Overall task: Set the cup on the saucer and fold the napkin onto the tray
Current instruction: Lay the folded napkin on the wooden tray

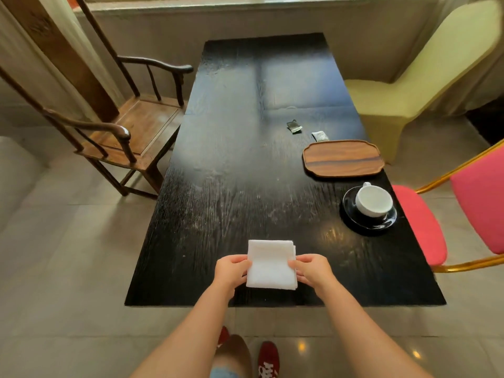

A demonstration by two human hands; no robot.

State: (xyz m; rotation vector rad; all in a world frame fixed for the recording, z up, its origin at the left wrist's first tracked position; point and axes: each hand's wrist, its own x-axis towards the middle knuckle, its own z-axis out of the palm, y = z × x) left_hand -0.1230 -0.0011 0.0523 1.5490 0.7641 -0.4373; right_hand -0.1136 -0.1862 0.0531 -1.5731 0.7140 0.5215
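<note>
Hands at the near edge of a black table (231, 148): the left hand (230, 270) and right hand (313, 270) each pinch one side edge of a folded white napkin (271, 264), fingers closed on the cloth, which sits square at the table's near end. White cup (373, 200) stands upright on a black saucer (354, 216) at the right edge, with the wooden tray (343, 158) just beyond it, apart from the saucer and well apart from the napkin. Two small packets (294, 126) lie just beyond the tray.
</note>
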